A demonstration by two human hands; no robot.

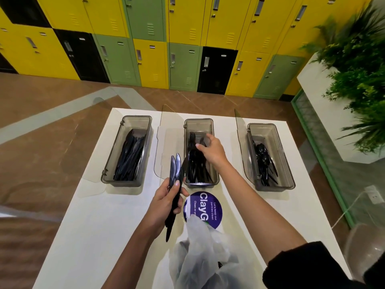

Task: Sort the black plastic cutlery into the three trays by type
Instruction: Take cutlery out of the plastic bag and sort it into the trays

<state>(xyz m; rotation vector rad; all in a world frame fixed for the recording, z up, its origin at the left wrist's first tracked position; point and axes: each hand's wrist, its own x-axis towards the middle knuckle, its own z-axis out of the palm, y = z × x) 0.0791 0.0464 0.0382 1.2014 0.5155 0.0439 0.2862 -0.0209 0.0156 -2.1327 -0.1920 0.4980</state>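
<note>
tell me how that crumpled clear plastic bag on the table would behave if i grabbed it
The plastic bag lies crumpled and thin, so it would probably be floppy and sag in the hand. It looks filmy, so likely very light and easy to slide on the white table.

Left hand point(166, 203) gripping cutlery point(176, 165), raised; right hand point(212, 151) stretched forward, fingers loose.
</note>
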